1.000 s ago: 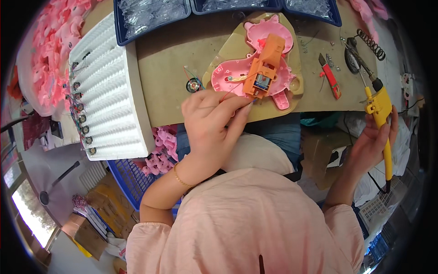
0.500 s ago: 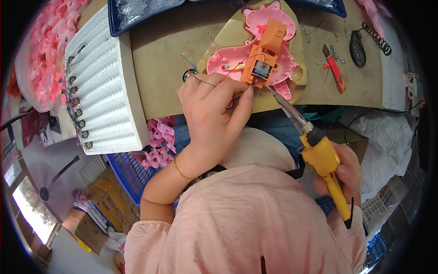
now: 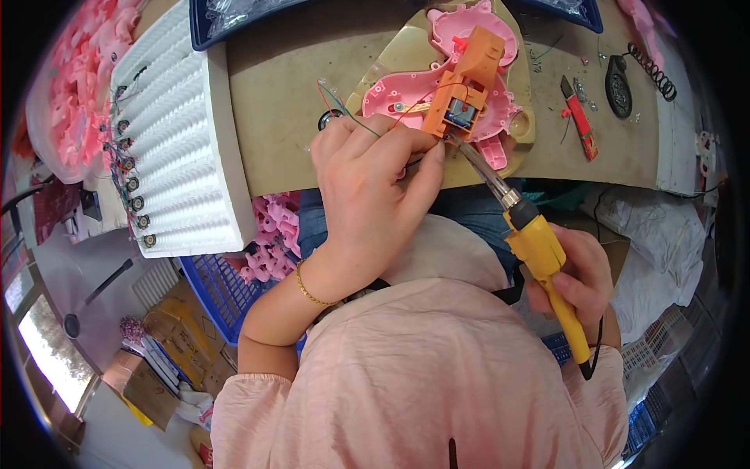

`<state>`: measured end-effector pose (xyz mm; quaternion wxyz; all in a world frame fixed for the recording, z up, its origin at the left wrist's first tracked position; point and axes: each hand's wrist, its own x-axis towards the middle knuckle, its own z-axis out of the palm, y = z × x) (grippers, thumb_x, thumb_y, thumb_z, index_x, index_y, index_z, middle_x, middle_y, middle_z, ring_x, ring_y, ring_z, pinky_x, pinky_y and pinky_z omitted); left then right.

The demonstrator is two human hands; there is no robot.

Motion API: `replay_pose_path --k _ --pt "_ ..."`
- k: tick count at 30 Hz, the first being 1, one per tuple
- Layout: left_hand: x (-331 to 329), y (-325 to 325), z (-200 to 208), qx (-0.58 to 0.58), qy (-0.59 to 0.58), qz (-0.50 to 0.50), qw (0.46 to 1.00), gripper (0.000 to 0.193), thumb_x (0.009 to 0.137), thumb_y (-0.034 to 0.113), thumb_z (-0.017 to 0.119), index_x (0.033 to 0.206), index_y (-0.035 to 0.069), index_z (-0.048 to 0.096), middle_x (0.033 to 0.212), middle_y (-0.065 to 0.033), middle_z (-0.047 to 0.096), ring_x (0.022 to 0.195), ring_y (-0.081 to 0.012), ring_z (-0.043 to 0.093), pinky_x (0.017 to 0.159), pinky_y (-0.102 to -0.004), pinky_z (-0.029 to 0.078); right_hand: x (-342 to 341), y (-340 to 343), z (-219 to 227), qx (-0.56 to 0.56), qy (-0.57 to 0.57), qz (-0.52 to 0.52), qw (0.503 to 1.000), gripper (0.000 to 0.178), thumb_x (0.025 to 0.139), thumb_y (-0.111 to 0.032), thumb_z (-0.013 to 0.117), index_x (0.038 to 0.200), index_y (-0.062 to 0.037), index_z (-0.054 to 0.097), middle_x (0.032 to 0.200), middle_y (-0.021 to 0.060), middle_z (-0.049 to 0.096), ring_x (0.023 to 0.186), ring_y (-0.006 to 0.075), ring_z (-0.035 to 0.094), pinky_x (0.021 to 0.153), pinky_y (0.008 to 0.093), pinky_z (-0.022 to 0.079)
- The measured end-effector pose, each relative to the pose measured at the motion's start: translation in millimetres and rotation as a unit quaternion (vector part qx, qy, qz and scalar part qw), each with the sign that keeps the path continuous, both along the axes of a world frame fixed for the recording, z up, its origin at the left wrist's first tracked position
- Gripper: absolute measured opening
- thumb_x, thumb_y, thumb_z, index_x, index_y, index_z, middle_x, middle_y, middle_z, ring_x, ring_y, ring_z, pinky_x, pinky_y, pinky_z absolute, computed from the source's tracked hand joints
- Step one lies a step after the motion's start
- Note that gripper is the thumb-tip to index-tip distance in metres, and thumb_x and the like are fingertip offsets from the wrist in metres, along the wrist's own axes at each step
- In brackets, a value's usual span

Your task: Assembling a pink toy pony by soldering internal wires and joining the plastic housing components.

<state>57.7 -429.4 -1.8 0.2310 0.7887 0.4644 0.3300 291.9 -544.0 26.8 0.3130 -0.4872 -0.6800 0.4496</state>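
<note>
My right hand (image 3: 576, 273) is closed around a yellow soldering iron (image 3: 541, 248). The iron's tip reaches the lower end of an orange plastic housing (image 3: 478, 56), right beside my left fingertips. My left hand (image 3: 367, 176) is in a pinch there, thumb against forefinger. A green wire (image 3: 353, 117) runs from a small round speaker (image 3: 329, 119), mostly covered by the hand, in among the left fingers; its pinched end is hidden. The housing, with a small blue-grey part (image 3: 461, 115) in it, lies in a pink toy shell (image 3: 383, 92) on a tan holder (image 3: 402, 48).
A white ridged foam tray (image 3: 176, 141) with several wired speakers along its edge stands at left. Pink parts (image 3: 66, 94) lie beyond it. On the right are a red utility knife (image 3: 581, 129) and a black oval object (image 3: 618, 87) with a coiled cord. Blue trays (image 3: 258, 27) line the back.
The soldering iron has moved up and left, bringing its tip to my left fingertips. My left hand keeps its pinch. The whole view has shifted slightly.
</note>
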Motion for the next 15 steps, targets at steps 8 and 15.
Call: replay_pose_path --k 8,15 --pt "2.1 1.4 -1.0 -0.009 -0.013 0.003 1.0 0.007 0.07 0.014 0.069 0.071 0.011 0.063 0.066 0.0001 0.054 0.071 -0.0202 0.047 0.072 -0.034 0.033 -12.3 7.3 1.2 0.248 -0.11 0.017 0.962 0.05 0.068 -0.016 0.066 0.111 0.0075 0.055 0.073 0.0119 0.061 0.058 0.0288 0.058 0.051 0.0356 0.043" --pt "1.2 1.4 0.6 -0.033 0.002 0.004 0.999 0.008 0.071 0.015 0.07 0.07 0.011 0.063 0.064 0.0004 0.052 0.069 -0.0203 0.046 0.07 -0.0341 0.033 -7.2 11.6 9.2 0.19 -0.087 0.046 0.977 0.048 0.068 -0.009 0.072 0.11 0.005 0.052 0.085 0.0197 0.062 0.063 0.0284 0.06 0.051 0.034 0.046"
